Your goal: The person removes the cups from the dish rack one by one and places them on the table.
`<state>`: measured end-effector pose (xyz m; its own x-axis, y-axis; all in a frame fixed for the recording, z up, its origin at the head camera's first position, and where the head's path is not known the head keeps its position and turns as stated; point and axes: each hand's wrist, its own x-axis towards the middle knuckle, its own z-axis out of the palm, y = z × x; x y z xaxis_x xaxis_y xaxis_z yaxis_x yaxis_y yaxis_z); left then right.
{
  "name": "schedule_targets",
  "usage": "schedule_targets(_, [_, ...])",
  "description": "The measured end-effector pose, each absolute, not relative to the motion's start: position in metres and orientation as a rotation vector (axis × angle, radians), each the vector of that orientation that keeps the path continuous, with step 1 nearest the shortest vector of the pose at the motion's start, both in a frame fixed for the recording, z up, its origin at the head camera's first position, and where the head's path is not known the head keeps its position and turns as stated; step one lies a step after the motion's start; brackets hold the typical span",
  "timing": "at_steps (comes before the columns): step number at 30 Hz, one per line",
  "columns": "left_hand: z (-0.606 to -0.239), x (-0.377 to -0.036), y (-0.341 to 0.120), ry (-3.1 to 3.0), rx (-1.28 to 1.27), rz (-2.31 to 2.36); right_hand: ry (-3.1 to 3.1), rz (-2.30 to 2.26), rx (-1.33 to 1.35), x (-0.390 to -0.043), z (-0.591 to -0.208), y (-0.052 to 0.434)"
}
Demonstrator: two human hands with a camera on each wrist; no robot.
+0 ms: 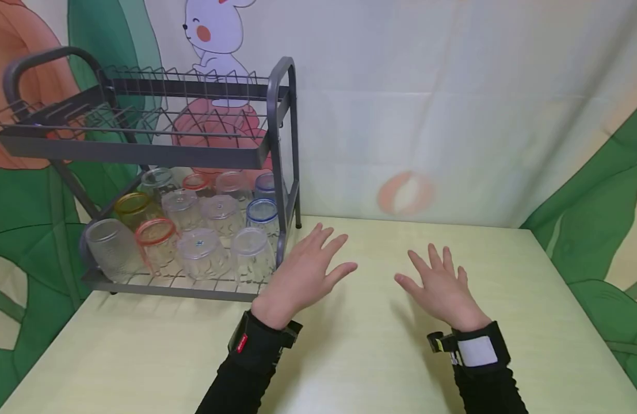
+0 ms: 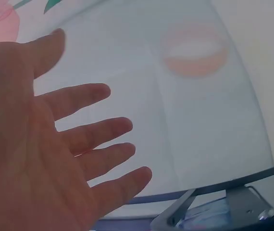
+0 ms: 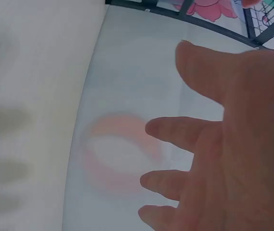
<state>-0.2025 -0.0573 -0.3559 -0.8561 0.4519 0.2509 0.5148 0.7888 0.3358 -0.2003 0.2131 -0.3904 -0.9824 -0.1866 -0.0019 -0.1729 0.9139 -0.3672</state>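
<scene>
**Both hands spread and empty beside the cup rack**

Head view: the left hand (image 1: 302, 270) hovers over the pale yellow-green desk (image 1: 380, 356) with fingers spread wide, holding nothing, just right of the grey two-tier metal dish rack (image 1: 277, 144). The right hand (image 1: 442, 290) hangs further right of the rack, equally wide and empty. Upturned clear and colour-rimmed plastic cups (image 1: 204, 236) fill the rack's lower tier; its upper tier looks bare.

Left wrist view: the left palm (image 2: 26, 159) is open, fingers splayed, a rack bar below.

Right wrist view: the right palm (image 3: 242, 159) is open too.

By my judgement no grasp has begun; nearest is the clear cup (image 1: 252, 253) at the rack's front corner, which would need curled fingers.
</scene>
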Motion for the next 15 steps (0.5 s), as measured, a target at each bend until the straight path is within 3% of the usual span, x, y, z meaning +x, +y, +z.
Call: schedule_targets(15, [-0.335,-0.201,-0.095,-2.581,-0.694,-0.652,2.984,-0.705,-0.461,-0.195,-0.384,0.213])
